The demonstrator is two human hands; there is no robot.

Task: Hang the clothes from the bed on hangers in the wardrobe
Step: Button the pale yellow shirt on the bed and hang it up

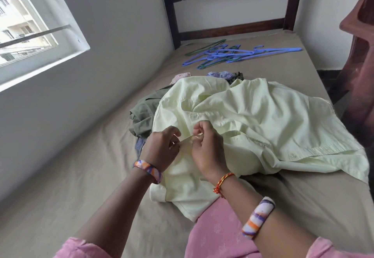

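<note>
A pale yellow-green shirt (253, 120) lies spread and crumpled across the bed (85, 176). My left hand (162, 148) and my right hand (204, 146) meet over its front edge, each pinching a strip of the shirt's fabric between thumb and fingers. An olive green garment (143, 112) sticks out from under the shirt on the left. More small clothes (222, 74) peek out behind it. A pile of blue and green plastic hangers (232, 54) lies near the head of the bed.
A dark wooden headboard (228, 29) stands at the far end. A window (26, 27) is in the wall on the left. A reddish-brown piece of wooden furniture (360, 55) stands at the bed's right side.
</note>
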